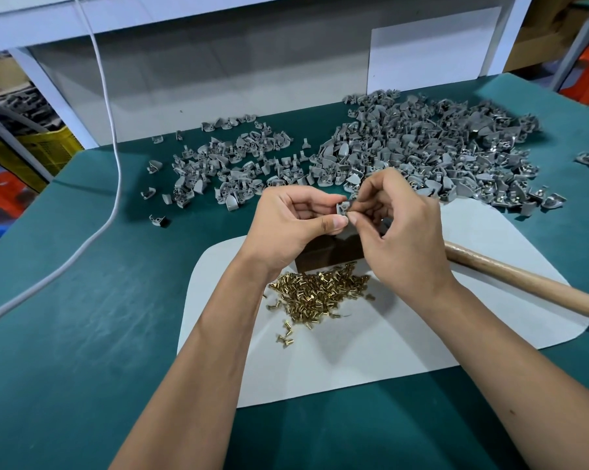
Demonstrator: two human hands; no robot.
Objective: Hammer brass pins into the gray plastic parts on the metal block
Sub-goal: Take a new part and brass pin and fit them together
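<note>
While both hands met above the dark block, I watched the left hand pinch a small gray part between thumb and curled fingers, its grip clamped on that piece. My right hand had its thumb and forefinger pressed together at the part's right edge; whether a pin sat between them I could not tell, since the fingertips hid it. That part hung above the block, not resting on it, and the block itself showed only as a dark front face below the hands.

Just toward six o'clock of the block lay a heap of brass pins, with a few strays trailing toward seven o'clock. Block and pins sat on a pale sheet spread over the green surface. A wooden handle crossed the sheet at about four o'clock of the hands, its head out of sight behind my right hand.

Beyond the hands, a large pile of gray parts spread at one o'clock, and a smaller, looser scatter lay at eleven o'clock. A white cable ran down the surface's left side.
</note>
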